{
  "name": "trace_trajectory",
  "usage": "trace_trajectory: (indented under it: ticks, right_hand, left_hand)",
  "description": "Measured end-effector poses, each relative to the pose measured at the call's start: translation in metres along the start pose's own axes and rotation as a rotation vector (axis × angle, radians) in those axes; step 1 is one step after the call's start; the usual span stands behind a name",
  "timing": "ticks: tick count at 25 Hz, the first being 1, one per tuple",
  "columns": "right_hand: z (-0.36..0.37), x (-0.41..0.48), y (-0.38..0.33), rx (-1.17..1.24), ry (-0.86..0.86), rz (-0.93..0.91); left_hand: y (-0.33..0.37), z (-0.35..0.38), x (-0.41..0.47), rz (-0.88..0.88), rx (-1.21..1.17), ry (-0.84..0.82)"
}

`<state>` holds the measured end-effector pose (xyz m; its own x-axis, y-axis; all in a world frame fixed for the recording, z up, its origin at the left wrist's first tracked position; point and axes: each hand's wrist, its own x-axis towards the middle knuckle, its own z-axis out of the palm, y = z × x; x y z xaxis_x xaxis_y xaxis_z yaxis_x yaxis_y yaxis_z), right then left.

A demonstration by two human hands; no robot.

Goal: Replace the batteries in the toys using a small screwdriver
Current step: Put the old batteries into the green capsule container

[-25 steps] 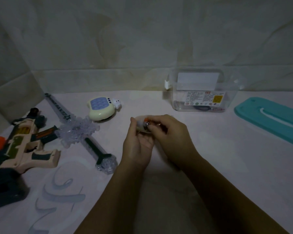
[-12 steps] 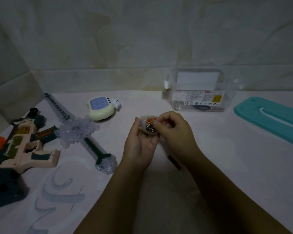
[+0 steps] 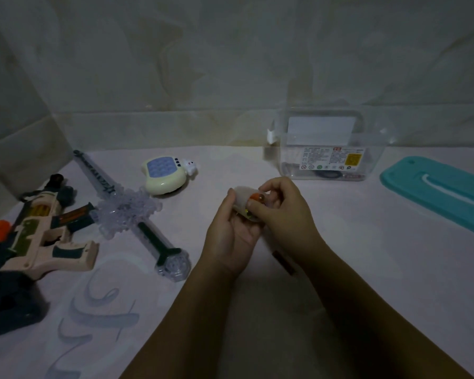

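Head camera: above the table (image 3: 367, 269), our left hand (image 3: 231, 233) gripped the small pale toy (image 3: 241, 196) while our right hand (image 3: 285, 212) pinched and half hid its orange end, with the toy gun (image 3: 39, 236) and sword (image 3: 129, 212) to the left and the clear box (image 3: 326, 149) behind.

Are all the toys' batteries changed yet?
Not yet. The little toy looks opened, with batteries showing. The left hand holds it while the right hand pinches the batteries. The toy gun, sword and button game lie aside, seemingly waiting their turn.
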<state>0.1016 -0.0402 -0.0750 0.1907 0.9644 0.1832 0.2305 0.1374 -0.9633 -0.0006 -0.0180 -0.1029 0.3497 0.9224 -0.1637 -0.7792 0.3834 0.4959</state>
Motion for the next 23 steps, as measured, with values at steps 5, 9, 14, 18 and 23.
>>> trace_trajectory:
  ticks: [5, 9, 14, 18, 23]
  right_hand:
    - [-0.013, 0.003, -0.008, 0.046, 0.0, 0.076]
    - [-0.059, 0.008, -0.003, -0.54, -0.143, 0.29]
    - [-0.041, -0.001, 0.008, -0.841, -0.168, 0.236]
    - [-0.019, 0.0, 0.02, -1.062, -0.124, 0.057]
    - [-0.033, -0.004, -0.001, -0.748, -0.044, 0.041]
  left_hand:
    - [0.004, -0.004, 0.003, 0.028, -0.06, 0.067]
    - [0.004, -0.006, 0.007, 0.04, -0.102, 0.148]
    - [0.004, -0.006, 0.005, 0.038, -0.143, 0.144]
    - [0.005, -0.006, 0.006, 0.035, -0.16, 0.157]
    - [0.005, -0.006, 0.006, 0.031, -0.179, 0.149]
